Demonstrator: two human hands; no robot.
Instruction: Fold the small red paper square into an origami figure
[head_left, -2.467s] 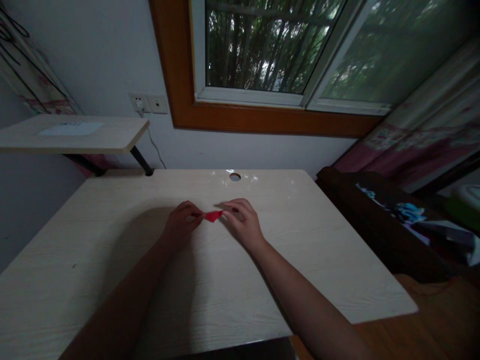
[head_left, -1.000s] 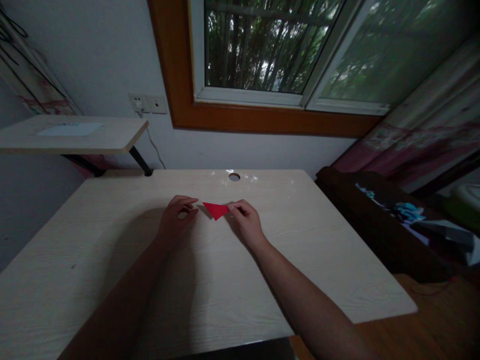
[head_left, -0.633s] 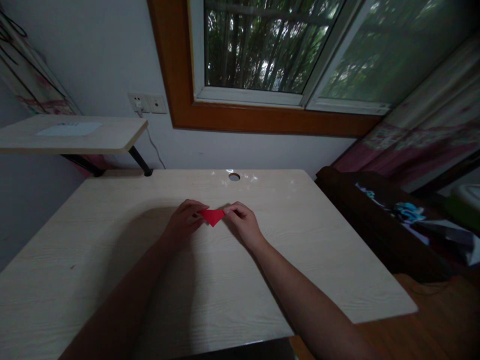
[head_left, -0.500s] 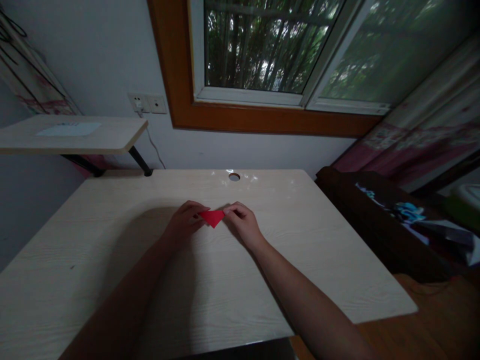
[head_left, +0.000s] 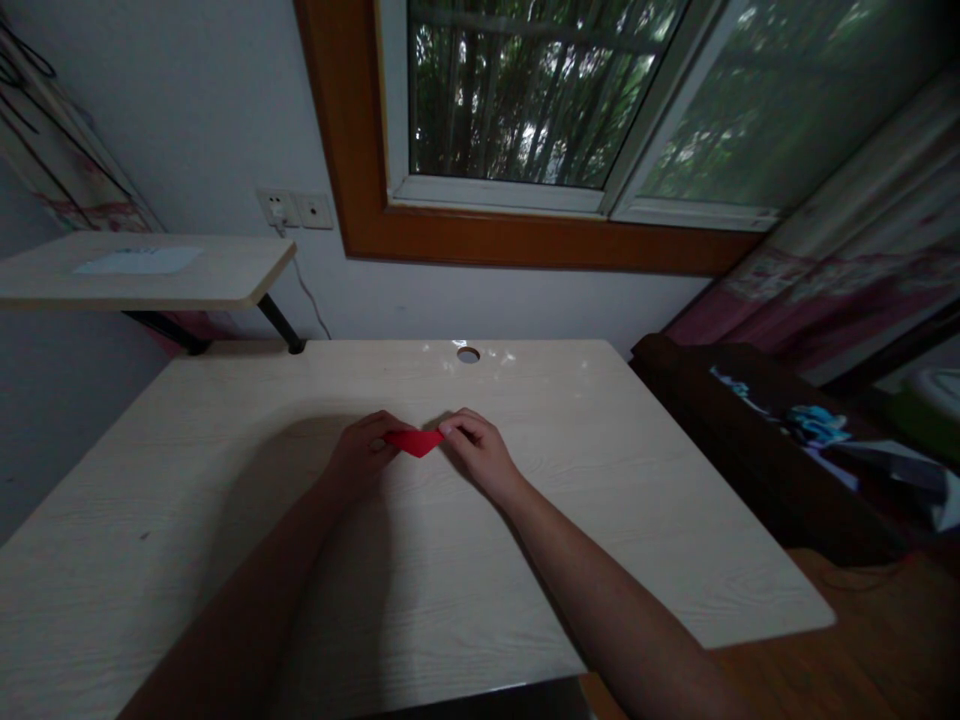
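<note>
A small folded piece of red paper [head_left: 417, 442] is stretched between my two hands over the middle of the desk [head_left: 637, 520]. My left hand [head_left: 364, 450] pinches its left end between thumb and fingers. At the right end, the thumb and fingertips of my right hand [head_left: 480, 442] grip the other corner. The paper's lower edge dips to a blunt point facing me. Fingers cover both ends, so the full outline is hidden.
A raised shelf [head_left: 247, 280] with a paper sheet [head_left: 139, 260] on it stands at the back left. Near the desk's back edge is a round cable hole [head_left: 469, 355]. Right of the desk sits a dark piece of furniture [head_left: 720, 430] with assorted items on it.
The red paper has shifted slightly left and tilted, so its lower point looks shorter and flatter. Both hands have moved a little with it and keep their hold.
</note>
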